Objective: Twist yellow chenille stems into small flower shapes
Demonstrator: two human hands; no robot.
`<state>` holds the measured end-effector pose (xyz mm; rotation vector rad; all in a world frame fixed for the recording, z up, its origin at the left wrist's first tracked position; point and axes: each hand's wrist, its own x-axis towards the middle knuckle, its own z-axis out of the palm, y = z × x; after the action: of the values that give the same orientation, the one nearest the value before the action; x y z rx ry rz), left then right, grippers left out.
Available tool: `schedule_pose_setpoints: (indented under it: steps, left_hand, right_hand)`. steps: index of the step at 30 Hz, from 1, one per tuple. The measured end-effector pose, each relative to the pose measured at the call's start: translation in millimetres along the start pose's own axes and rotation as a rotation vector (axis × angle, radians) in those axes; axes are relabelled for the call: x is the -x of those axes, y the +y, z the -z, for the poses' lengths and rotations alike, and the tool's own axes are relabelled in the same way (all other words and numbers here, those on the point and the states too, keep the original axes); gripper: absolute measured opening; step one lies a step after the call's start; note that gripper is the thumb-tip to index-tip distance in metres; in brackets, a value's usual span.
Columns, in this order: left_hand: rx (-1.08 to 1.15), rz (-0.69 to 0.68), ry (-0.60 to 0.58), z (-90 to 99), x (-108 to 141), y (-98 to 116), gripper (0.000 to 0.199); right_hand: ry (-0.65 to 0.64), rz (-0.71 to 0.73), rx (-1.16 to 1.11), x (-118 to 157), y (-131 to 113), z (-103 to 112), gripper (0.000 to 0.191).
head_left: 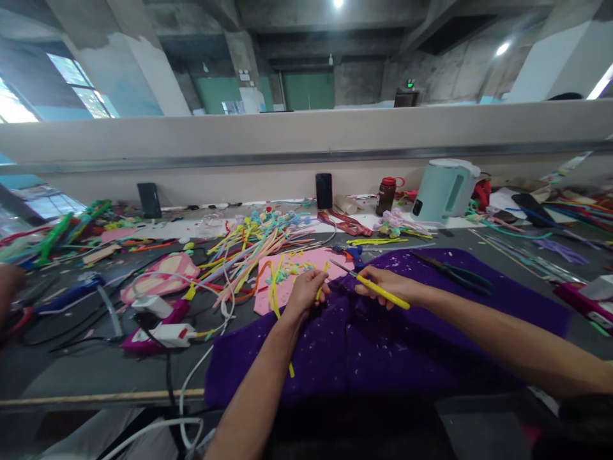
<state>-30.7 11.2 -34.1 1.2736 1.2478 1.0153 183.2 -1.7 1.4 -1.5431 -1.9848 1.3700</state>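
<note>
My left hand [306, 291] pinches a short yellow pipe cleaner [320, 292] above a purple cloth [306, 345]. In my right hand [383, 287] is a pair of yellow-handled scissors [390, 296]; its metal tip points left toward the pipe cleaner, with a small gap between them. Whether the blades are apart is too small to tell. Behind my left hand lies a pink mat [263, 297] strewn with small yellow and green pieces. Longer yellow strips [274, 291] hang over the mat's left part. Dark-handled pliers [460, 275] rest on the cloth to the right.
Colourful pipe cleaners [253, 246] are heaped at the back. A phone [324, 190], a brown bottle [385, 197] and a mint kettle [443, 191] stand along the partition. Power strips [143, 342] and cables lie left. Another person's hand [10, 284] shows at the far left.
</note>
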Motion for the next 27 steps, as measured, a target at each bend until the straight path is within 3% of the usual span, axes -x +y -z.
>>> schedule_pose_setpoints:
  steps: [7, 16, 21, 27]
  left_hand:
    - [0.07, -0.008, -0.097, -1.7, 1.8, -0.4, 0.022]
    - [0.024, 0.022, -0.106, -3.1, 1.3, -5.2, 0.019]
    - [-0.167, 0.083, -0.062, 0.0, -0.3, -9.2, 0.02]
    - [-0.244, 0.126, -0.07, 0.9, -2.1, -8.1, 0.021]
  right_hand:
    - [-0.044, 0.016, -0.021, -1.7, -10.6, -19.0, 0.052]
    - [0.013, 0.046, -0.041, -8.7, -18.1, -25.5, 0.044]
    - [-0.048, -0.081, 0.003, -22.4, -24.0, -23.7, 0.044]
    - [-0.077, -0.156, 0.03, -35.3, -20.4, -20.0, 0.045]
